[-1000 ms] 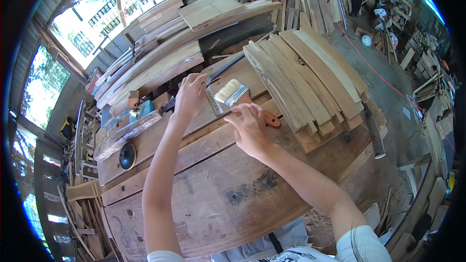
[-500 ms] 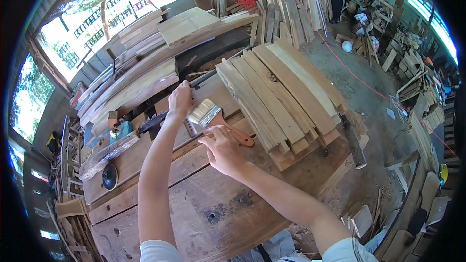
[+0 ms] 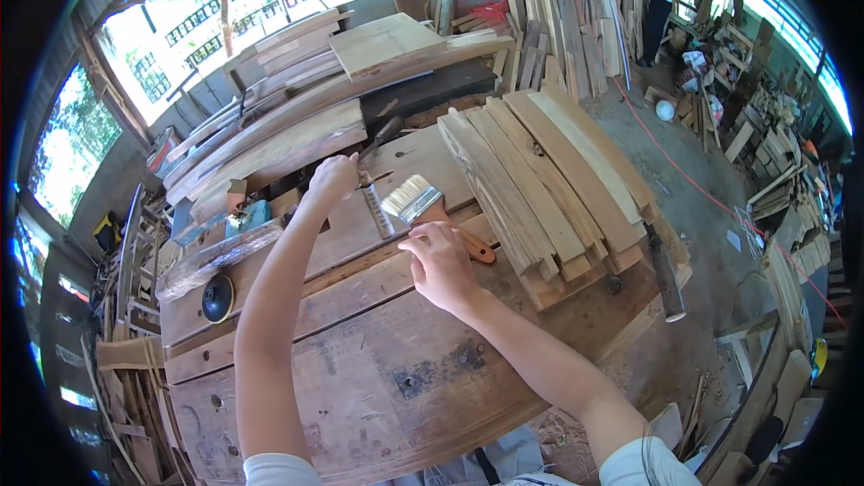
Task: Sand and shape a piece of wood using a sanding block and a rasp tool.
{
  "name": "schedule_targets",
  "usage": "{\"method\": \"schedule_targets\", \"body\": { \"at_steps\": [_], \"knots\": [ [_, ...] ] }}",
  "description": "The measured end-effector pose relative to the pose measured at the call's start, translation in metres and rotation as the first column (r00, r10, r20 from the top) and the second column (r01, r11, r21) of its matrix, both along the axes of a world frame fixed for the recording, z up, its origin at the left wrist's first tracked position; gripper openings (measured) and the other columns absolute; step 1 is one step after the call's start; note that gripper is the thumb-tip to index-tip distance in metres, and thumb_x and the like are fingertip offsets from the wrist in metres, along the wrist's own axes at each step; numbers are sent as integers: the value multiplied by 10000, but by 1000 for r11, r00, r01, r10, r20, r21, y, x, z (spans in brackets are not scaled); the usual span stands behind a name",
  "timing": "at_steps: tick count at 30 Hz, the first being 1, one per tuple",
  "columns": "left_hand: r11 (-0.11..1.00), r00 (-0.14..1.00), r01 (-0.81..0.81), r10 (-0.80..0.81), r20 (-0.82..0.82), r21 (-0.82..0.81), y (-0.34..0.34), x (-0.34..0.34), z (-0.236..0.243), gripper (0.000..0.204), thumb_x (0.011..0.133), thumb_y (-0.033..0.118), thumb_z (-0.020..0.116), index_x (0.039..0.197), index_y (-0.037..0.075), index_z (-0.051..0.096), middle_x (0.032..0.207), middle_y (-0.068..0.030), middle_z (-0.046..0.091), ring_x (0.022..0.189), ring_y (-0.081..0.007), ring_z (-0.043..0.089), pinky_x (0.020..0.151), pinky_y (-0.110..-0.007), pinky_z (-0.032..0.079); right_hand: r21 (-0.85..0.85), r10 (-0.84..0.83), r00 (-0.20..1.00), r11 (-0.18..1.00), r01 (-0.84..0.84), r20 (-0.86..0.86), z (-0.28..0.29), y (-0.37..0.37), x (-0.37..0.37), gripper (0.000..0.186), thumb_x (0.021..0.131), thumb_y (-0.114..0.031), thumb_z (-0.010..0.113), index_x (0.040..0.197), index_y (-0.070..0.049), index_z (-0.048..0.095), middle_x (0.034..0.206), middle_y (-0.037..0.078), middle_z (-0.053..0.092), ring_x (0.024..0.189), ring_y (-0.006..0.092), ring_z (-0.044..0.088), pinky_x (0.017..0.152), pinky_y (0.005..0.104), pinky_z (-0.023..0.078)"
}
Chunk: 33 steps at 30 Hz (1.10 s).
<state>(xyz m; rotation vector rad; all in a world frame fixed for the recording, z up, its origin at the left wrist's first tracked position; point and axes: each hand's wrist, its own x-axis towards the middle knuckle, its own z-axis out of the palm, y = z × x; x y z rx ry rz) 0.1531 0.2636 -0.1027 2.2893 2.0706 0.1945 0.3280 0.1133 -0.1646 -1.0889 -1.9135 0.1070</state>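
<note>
My left hand is at the back of the bench, fingers curled around something I cannot make out, beside a narrow ruler-like strip. My right hand is lower, its bent fingers apart over the strip's near end and beside the handle of a wide paintbrush. The brush has pale bristles, a metal band and an orange-brown wooden handle. Both hands are over the worn wooden workbench. A black round pad lies left of my left forearm.
Stacked planks lie right of the brush, a dark bar along their edge. More boards, blue tools and a wrapped bundle sit at the back and left. A person stands among leaning timber; a red cord crosses the floor.
My left hand has shifted slightly down and left from its position half a second ago relative to the brush. The view has swung, showing more of the person in the background.
</note>
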Motion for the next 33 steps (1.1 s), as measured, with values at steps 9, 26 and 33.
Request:
{"method": "schedule_targets", "body": {
  "at_steps": [9,26,33],
  "knots": [
    [878,890,126,106,444,-462,8,-52,-29,402,962,334,309,814,9,493,539,-30,453,396,-145,406,363,-296,345,5,30,998,1000,-30,-46,-1,0,-6,205,664,19,584,853,-54,617,901,104,568,909,278,516,805,387,414],
    [712,-45,556,540,840,-428,-120,-12,53,262,966,287,325,841,87,440,533,92,274,471,-55,277,527,-220,329,70,-3,986,997,15,-165,2,5,1,199,746,6,541,931,-63,560,808,107,548,776,273,539,695,369,445],
    [892,173,373,203,964,-255,-224,-52,65,285,915,330,456,787,77,440,468,76,291,404,-66,273,440,-220,240,-67,64,868,992,-111,-492,12,4,-1,207,871,-127,521,1037,-8,548,777,94,603,681,184,579,622,297,471]
  ]
}}
